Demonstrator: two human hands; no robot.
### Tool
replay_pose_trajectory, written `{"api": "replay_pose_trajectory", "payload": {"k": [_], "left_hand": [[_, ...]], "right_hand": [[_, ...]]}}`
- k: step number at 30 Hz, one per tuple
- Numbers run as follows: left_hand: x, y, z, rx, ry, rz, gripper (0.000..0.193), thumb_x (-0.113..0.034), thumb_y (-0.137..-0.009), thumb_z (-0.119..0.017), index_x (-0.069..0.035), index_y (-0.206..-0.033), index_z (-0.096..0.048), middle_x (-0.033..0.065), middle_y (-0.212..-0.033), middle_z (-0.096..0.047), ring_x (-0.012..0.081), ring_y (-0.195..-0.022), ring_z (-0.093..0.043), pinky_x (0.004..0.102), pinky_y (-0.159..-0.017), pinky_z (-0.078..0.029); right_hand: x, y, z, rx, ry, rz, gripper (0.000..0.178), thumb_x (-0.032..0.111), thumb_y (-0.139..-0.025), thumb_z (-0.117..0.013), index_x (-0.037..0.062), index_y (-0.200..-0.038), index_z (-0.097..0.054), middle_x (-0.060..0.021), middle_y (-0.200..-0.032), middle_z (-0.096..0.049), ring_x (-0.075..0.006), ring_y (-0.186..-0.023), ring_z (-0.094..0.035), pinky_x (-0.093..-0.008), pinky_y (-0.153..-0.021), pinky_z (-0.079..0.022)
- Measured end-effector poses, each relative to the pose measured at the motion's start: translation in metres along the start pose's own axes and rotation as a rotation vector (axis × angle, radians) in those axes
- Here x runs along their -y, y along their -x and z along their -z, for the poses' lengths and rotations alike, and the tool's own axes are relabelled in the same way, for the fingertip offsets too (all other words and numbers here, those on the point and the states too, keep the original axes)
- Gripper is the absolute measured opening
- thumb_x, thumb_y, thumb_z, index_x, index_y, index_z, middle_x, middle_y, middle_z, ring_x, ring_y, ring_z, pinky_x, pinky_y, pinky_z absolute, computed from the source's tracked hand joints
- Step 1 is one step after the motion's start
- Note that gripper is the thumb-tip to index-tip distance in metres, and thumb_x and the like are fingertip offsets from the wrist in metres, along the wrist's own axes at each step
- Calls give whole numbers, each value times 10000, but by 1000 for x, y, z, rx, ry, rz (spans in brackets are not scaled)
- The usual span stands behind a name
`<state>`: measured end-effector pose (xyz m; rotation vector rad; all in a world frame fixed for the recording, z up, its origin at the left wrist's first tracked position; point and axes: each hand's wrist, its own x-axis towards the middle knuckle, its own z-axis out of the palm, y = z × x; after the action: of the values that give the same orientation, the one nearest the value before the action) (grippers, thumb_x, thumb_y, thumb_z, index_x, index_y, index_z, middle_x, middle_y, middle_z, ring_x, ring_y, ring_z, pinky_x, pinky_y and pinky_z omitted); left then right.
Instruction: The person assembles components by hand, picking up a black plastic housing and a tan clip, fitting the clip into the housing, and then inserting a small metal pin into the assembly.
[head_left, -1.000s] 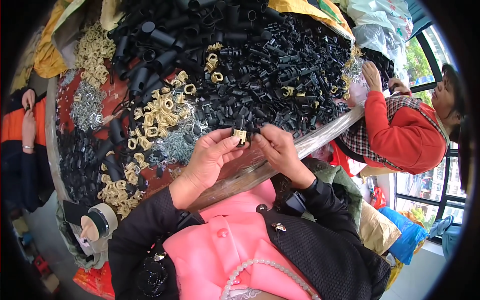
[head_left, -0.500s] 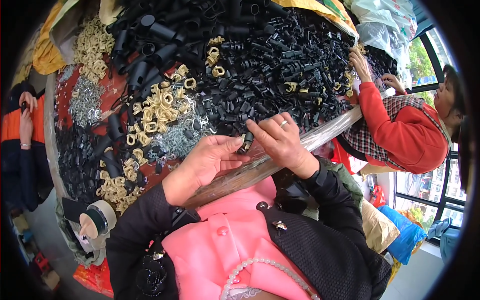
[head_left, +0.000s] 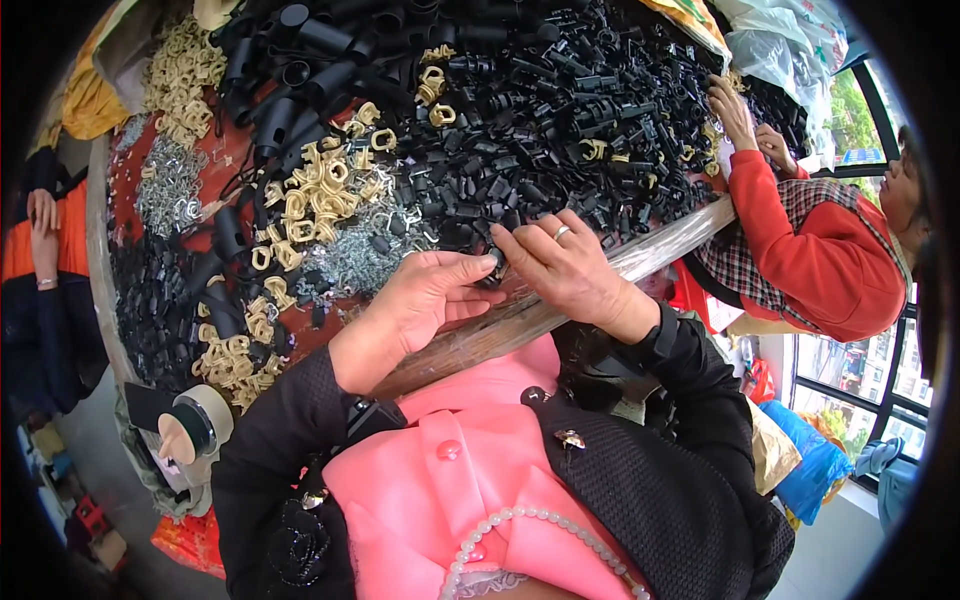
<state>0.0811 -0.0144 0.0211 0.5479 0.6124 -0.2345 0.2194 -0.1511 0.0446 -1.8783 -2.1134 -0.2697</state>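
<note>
Over the table's near edge, both of my hands meet around a small black plastic part (head_left: 495, 262), mostly hidden by the fingers. My left hand (head_left: 415, 300) pinches it between thumb and forefinger, the other fingers curled loosely below. From the right, the bent fingers of my right hand (head_left: 570, 275), with a ring on one, close on the same part. Just beyond lies a heap of small black plastic pieces (head_left: 470, 190). Left of that heap are small silvery metal pieces (head_left: 360, 257) and a pile of cream-coloured ring-shaped parts (head_left: 325, 190).
A wooden table edge (head_left: 470, 340) runs under my wrists. Large black tubes (head_left: 275, 125) lie at the far left. A tape roll (head_left: 205, 418) stands at the left corner. At right, a co-worker in red sleeves (head_left: 765, 215) reaches into the heap; another person's hands (head_left: 43, 230) show far left.
My hands stay together on the black part, which is now more covered by my fingers. The view has shifted slightly. The right co-worker's hand is a little farther up the heap.
</note>
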Motion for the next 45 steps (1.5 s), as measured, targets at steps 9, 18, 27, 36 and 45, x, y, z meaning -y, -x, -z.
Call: {"api": "replay_pose_trajectory", "payload": {"k": [9,18,27,36,45], "left_hand": [[-1,3,0,57,36,-53,173,-109,-788,-557,-3,-925,-545,121,-873,-593,219,-783,-605,276,-682,-508],[-3,7,-6,22,-92,-134,169,-103,-800,-539,0,-934,-546,95,-861,-595,175,-775,-597,267,-673,-504],[-15,20,8,-47,-69,-304,178,-93,-787,-565,5,-935,-553,65,-838,-593,131,-732,-579,226,-639,-487],[-21,32,14,-98,-24,-355,258,-86,-774,-585,3,-1009,-527,56,-844,-588,87,-661,-533,187,-576,-436],[-17,39,23,-121,52,-349,247,-75,-782,-569,-1,-1006,-499,87,-852,-592,83,-632,-519,178,-535,-411]], "right_hand": [[10,0,-10,-145,-703,-339,295,89,-715,-603,4,-992,-547,-89,-742,-500,-234,-620,-495,-319,-558,-408],[14,-2,-16,-238,-505,-228,316,104,-707,-613,21,-1005,-548,-92,-735,-500,-241,-611,-498,-320,-538,-411],[-24,-56,-6,-368,-531,-216,296,43,-700,-606,14,-986,-534,-101,-746,-498,-247,-637,-508,-302,-530,-420],[-128,-166,-72,-217,168,-302,278,214,-701,-605,93,-917,-479,-95,-832,-508,-282,-737,-530,-379,-611,-420],[-124,-162,-76,-80,39,-523,375,239,-685,-625,78,-969,-438,-122,-874,-506,-302,-800,-536,-398,-643,-430]]}}
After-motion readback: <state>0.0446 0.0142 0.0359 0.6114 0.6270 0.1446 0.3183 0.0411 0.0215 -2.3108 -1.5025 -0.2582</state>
